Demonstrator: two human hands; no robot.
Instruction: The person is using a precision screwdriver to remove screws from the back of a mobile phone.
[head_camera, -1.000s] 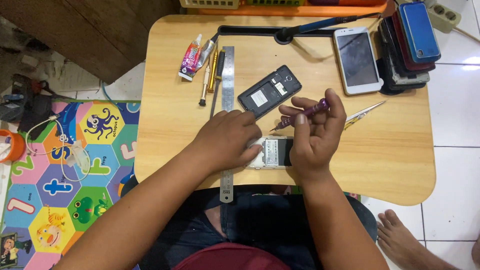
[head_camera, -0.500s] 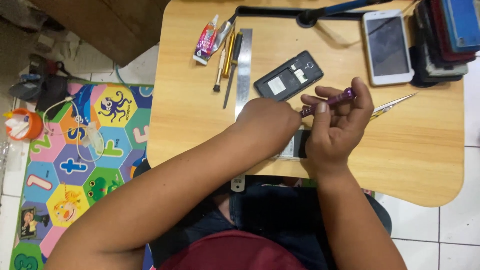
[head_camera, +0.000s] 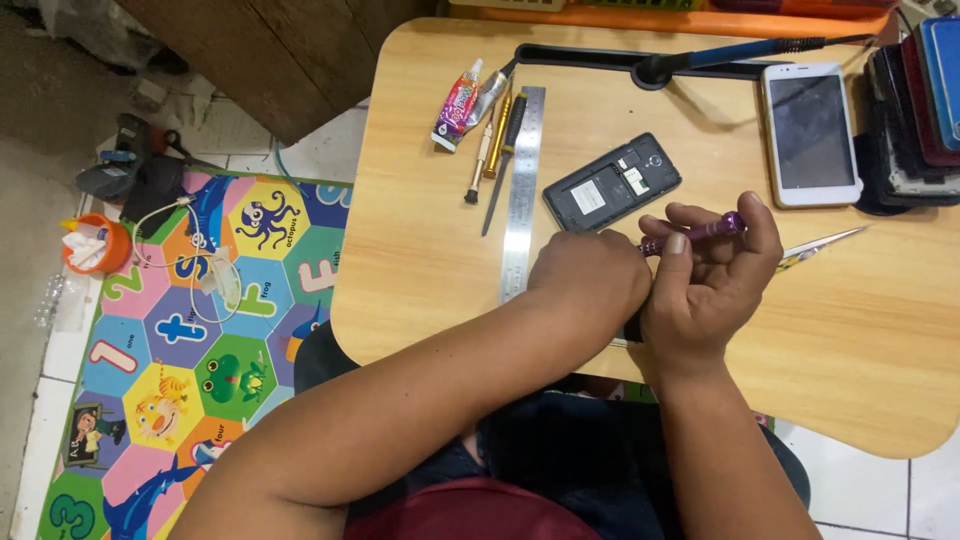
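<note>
My right hand (head_camera: 705, 280) is closed around a purple screwdriver (head_camera: 700, 232), its handle lying across the fingers. My left hand (head_camera: 590, 280) presses down beside it on a small dark device, mostly hidden under both hands at the table's front edge. Just behind my hands lies an opened black phone (head_camera: 612, 184) with its back cover off, inner parts showing.
On the wooden table (head_camera: 420, 260) lie a steel ruler (head_camera: 520, 190), a glue tube (head_camera: 458, 104), small screwdrivers (head_camera: 495, 150), a white phone (head_camera: 810, 132), tweezers (head_camera: 820, 246), a stack of phones (head_camera: 915, 110) and a blue-handled soldering iron (head_camera: 730, 55). A colourful puzzle mat (head_camera: 190, 330) covers the floor at left.
The view has shifted, so the table sits further right. My hands stay together over the hidden device, the screwdriver still in my right hand.
</note>
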